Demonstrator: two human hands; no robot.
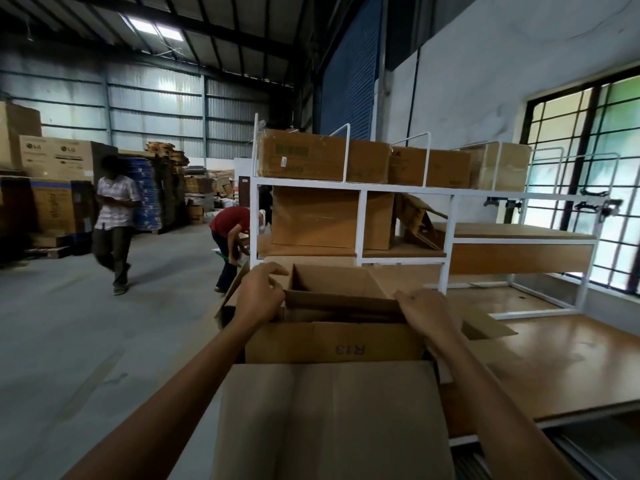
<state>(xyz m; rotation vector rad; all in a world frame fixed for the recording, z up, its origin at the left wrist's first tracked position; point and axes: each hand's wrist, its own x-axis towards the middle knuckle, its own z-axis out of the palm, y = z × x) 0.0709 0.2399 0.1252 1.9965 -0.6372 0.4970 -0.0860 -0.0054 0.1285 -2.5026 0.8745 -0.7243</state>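
The box is open & sits right in front of the person, just beside the left side of a wood table. What it stands on can't be seen. A flap lies across the open top, btwn the two hands.

The left hand grips the flap's left end, w/ thumb & fingers curled round the edge. The right hand holds the flap's right end. Its fingers bend over the edge & down into the box, so the tips are hidden.

A near flap stands up in front of the hands. It has "R13" on it in dark marks, upside down from here. A big flap hangs out toward the person.

Behind the box is a white rack w/ more brown boxes on it. The top left one has green print & a small white sticker, too blurry to read.

Far left are stacked boxes. One says "LG" twice. A lower one says "Whirlpool" up its side.

A person walks on the floor at left. Another, in a red top, bends down by the rack. A window w/ dark bars is at right.
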